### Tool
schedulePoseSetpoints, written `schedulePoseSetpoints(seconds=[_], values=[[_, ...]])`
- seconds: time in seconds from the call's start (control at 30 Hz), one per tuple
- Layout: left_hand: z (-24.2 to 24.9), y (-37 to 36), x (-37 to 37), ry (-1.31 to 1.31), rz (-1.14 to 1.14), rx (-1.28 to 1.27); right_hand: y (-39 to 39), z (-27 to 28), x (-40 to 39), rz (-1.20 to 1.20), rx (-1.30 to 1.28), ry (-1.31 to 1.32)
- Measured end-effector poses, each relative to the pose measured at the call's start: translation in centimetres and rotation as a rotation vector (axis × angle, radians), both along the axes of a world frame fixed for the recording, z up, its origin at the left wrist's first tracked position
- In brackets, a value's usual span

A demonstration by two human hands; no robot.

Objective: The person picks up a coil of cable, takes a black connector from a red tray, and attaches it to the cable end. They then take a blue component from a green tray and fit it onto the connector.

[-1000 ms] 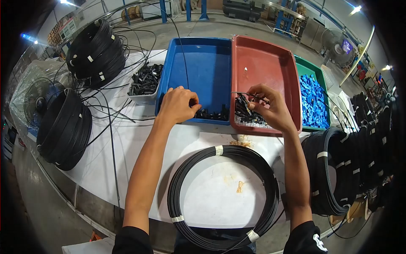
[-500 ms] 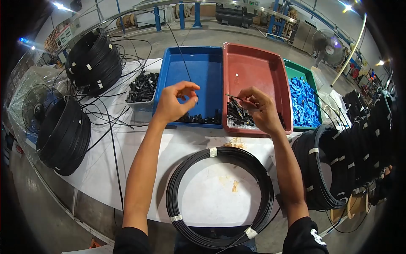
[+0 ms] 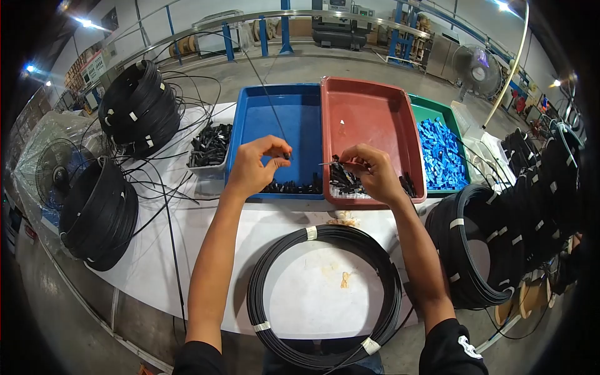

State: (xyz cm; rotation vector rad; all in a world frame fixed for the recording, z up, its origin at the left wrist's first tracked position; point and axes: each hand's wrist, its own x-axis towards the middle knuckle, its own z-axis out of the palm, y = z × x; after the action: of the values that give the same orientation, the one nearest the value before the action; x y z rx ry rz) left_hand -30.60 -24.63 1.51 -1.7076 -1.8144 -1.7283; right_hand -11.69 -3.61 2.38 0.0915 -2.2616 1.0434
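Observation:
My left hand [image 3: 257, 167] is above the front of the blue tray [image 3: 242, 125], its fingertips closed on a small black part [image 3: 287, 155]. Over the front of the red tray [image 3: 369, 112], my right hand [image 3: 370, 170] pinches a thin cable end [image 3: 331, 163] that points left towards my left hand. The two hands are apart. Small black parts lie at the front of both trays. Nearer to me, a taped coil of black cable [image 3: 257, 275] rests flat on the white table [image 3: 162, 262].
A white container [image 3: 209, 164] of black pieces stands left of the blue tray. The green tray [image 3: 445, 112] holds blue pieces [image 3: 440, 156]. Black cable coils stand left [image 3: 100, 212] and right [image 3: 478, 250]. Fans [image 3: 478, 70], rails and machinery [image 3: 340, 28] are behind.
A small black part now shows at my left fingertips. The trays and hands appear lower and slightly left as the view has shifted. My right hand still holds the cable end.

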Motion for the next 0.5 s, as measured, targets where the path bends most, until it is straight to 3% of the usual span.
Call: schedulePoseSetpoints(seconds=[0.07,0.1,0.17,0.3,0.5], values=[[0.3,-0.7,0.2,0.264,0.198,-0.425,0.0,-0.2,-0.1,0.004,0.004,-0.007],[-0.2,-0.8,0.0,0.262,0.194,-0.428,0.0,-0.3,-0.2,0.008,0.010,-0.012],[-2.1,-0.7,-0.6,0.695,0.287,-0.540,0.2,-0.5,-0.4,0.015,0.005,-0.008],[-3.1,0.5,0.8,0.560,0.292,-0.563,0.1,-0.3,-0.3,0.003,-0.018,-0.035],[-4.0,0.7,-0.1,0.555,0.265,-0.633,-0.1,-0.3,-0.2,0.012,-0.006,-0.029]])
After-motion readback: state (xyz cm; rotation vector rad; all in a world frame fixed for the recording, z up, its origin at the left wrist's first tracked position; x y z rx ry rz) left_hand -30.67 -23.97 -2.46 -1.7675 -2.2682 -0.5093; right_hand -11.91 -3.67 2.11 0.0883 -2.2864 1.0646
